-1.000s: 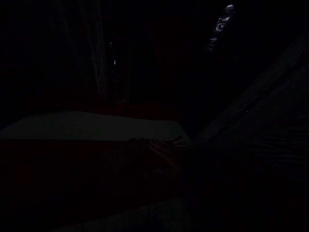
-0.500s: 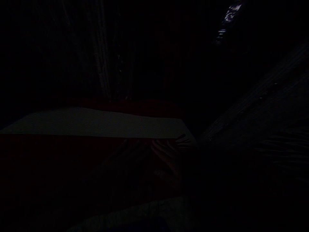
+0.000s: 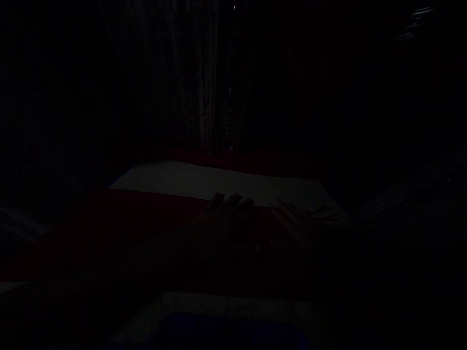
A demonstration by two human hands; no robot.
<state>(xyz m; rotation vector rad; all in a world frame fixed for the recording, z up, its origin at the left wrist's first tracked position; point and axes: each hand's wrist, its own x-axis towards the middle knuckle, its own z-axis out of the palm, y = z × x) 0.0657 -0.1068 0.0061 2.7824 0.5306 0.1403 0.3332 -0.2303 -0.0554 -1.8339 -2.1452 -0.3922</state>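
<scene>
The picture is very dark. A wide red cloth (image 3: 146, 218) lies flat on a pale surface (image 3: 226, 182). My left hand (image 3: 222, 226) rests palm down on the cloth, its fingers stretched out and the fingertips just past the cloth's far edge. Close by on the right, my right hand (image 3: 297, 226) lies flat with fingers extended, also at that edge. Neither hand shows anything gripped. Shadow hides most of both forearms and the right end of the cloth.
Behind the pale surface runs a dark red strip (image 3: 219, 156). Folded, shiny hanging material (image 3: 206, 97) stands at the back. A dark blue patch (image 3: 226, 328) shows at the near edge, and a faint glint (image 3: 419, 19) at upper right.
The view has turned left, so everything sits further right in the picture. My hands have slid slightly forward, fingertips now over the red cloth's far edge. My left forearm shows more.
</scene>
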